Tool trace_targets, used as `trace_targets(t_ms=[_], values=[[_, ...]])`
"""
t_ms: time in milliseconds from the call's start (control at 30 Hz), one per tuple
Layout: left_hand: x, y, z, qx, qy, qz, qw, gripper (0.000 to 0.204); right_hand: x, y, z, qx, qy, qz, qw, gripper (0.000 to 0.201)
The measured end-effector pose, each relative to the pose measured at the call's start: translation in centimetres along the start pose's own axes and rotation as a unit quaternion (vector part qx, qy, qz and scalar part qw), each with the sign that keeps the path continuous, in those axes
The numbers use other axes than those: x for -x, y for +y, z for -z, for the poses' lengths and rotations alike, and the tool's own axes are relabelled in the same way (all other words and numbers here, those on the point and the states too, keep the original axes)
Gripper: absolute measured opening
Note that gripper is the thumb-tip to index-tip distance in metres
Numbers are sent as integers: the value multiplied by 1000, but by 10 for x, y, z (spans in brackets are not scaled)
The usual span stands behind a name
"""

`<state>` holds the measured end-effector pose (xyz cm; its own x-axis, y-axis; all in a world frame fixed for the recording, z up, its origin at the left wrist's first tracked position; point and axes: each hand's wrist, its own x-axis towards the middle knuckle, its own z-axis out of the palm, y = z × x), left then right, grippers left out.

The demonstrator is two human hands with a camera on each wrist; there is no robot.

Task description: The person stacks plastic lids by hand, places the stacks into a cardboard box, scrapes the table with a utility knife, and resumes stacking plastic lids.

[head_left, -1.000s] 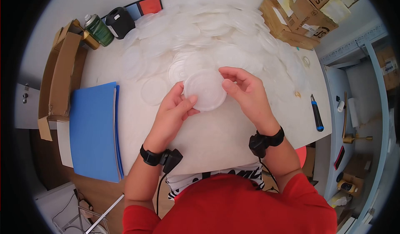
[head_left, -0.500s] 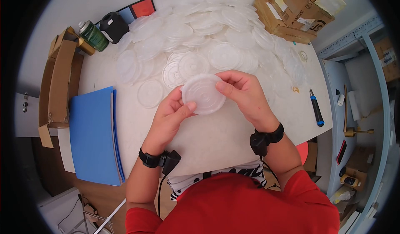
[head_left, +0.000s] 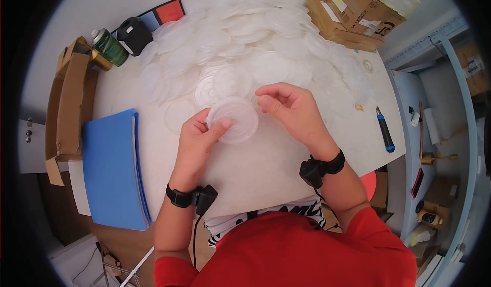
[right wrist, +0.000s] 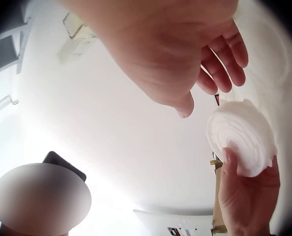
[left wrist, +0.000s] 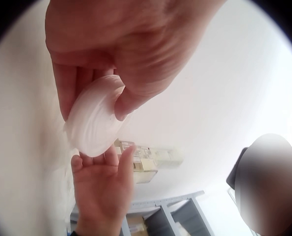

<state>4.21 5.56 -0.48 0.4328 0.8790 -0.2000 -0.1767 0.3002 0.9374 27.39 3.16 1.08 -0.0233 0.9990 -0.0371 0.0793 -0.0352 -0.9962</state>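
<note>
My left hand grips a small stack of round translucent plastic lids at its left edge, thumb on the top face and fingers beneath. Ring-shaped ridges mark the face, and small tabs stick out from the rim of the lids in the right wrist view. The stack looks thick in the left wrist view, tilted above the table. Just off its upper right edge is my right hand, thumb and fingers apart with nothing held, as the right wrist view shows. A single lid lies flat left of the left hand.
A wide heap of similar lids covers the table's back. On the left are a blue folder, an open cardboard box, a green can and a black bottle. A utility knife lies right; cardboard boxes stand behind.
The right hand has let go of the lids' right edge and drawn slightly away. The left hand has carried the lids a little to the left.
</note>
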Motion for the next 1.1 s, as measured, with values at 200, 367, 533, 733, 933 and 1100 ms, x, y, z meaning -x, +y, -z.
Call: trace_targets(t_ms=[200, 367, 533, 733, 933, 1100], values=[[-9, 7, 26, 93, 122, -74, 985, 31, -7, -4, 30, 152, 186, -14, 971, 25], [-13, 7, 33, 154, 145, -79, 974, 31, -2, -4, 31, 369, 140, -18, 919, 26], [-13, 4, 26, 149, 112, -49, 981, 33, 0, -1, 32, 424, 132, -5, 896, 25], [-12, -3, 15, 137, 86, -28, 986, 33, -2, 7, 21, 452, 121, -5, 884, 19], [-11, -3, 12, 124, 78, -9, 989, 34, -2, 8, 20, 409, 123, -4, 904, 14], [-10, 2, 11, 122, 91, -9, 988, 36, -5, 0, 39, 282, 65, -7, 957, 15]])
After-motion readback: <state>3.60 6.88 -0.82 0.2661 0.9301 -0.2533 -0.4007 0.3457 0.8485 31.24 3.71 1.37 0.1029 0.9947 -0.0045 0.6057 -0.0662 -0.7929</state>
